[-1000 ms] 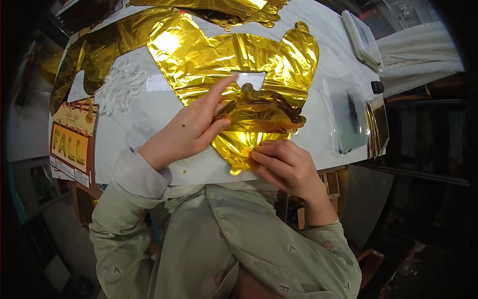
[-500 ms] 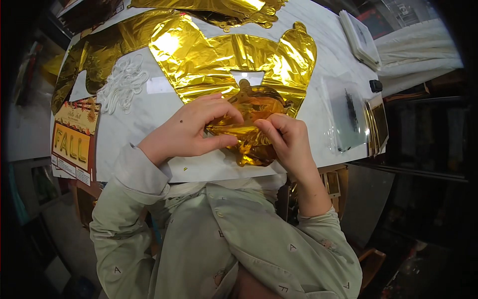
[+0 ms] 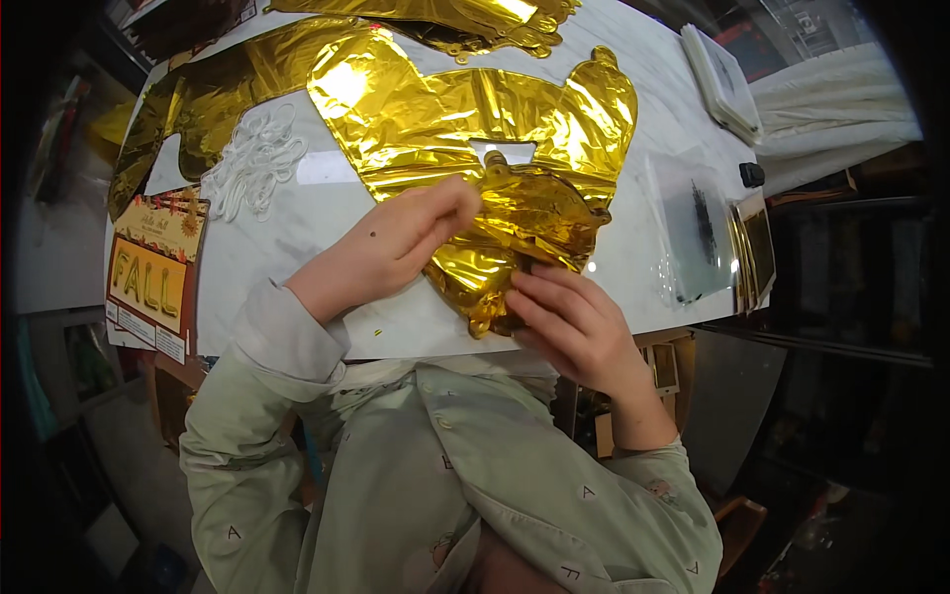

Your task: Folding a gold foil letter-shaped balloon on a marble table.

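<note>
A gold foil balloon [image 3: 549, 203], deflated and folded over on itself, lies near the table's front edge between my hands. My left hand [image 3: 401, 243] is at its left side, fingers curled together against the upper left edge of the foil. My right hand [image 3: 584, 327] reaches in from the lower right. Its fingers are stretched out and a little apart, with their tips on the lower fold; its thumb is hidden. Just beyond, a larger flat gold foil balloon [image 3: 396, 119] is spread out, partly covered by the folded one.
White string [image 3: 252, 163] lies in a loose heap at the left, near a printed balloon package [image 3: 158, 272]. More gold foil [image 3: 465, 35] is at the far edge. At the right are a clear plastic sleeve [image 3: 698, 233], a white box [image 3: 720, 84] and a small black object [image 3: 752, 175].
The folded foil has opened out flatter. My left hand's fingers have risen to its upper left edge and closed up; my right hand has slid down and unclasped from its pinch.
</note>
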### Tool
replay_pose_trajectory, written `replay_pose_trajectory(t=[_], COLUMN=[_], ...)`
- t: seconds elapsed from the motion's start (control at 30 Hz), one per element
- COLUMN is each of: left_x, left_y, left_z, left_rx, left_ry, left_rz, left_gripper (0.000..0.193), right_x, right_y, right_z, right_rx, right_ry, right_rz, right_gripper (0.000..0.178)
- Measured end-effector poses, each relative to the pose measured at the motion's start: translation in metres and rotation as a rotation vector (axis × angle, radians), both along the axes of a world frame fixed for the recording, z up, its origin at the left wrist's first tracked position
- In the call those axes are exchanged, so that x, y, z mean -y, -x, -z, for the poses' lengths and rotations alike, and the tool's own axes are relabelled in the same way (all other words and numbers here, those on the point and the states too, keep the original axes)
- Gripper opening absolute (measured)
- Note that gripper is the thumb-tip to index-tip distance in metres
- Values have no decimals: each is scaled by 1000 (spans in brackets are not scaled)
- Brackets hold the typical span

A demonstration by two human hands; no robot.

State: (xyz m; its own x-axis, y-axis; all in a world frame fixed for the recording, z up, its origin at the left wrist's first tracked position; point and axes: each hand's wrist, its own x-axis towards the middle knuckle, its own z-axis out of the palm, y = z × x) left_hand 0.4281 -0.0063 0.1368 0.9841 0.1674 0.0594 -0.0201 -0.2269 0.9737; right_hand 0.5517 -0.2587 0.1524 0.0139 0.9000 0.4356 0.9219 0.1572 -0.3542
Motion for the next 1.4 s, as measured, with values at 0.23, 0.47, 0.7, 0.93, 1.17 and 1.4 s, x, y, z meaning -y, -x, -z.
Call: replay_pose_trajectory(t=[0.23,0.47,0.7,0.93,1.17,1.4], left_x=[-4,-5,-1,-1,-7,-6], left_y=[-3,-4,-3,-1,-3,0], left_z=[17,6,2,8,3,6], left_rx=[289,140,169,141,159,112], left_ry=[-392,-335,-305,-347,-288,-333], left_rz=[161,212,158,142,204,221], left_gripper=[35,58,53,46,23,15], right_x=[-13,-23,-39,-29,-26,-40], right_y=[-7,-2,2,18,10,8], right_z=[-7,-6,1,-26,-7,3], right_rx=[-7,-99,-285,-267,-293,-572], right_ry=[140,97,115,281,195,32], right_rz=[121,145,346,203,226,455], right_gripper=[49,24,6,56,37,19])
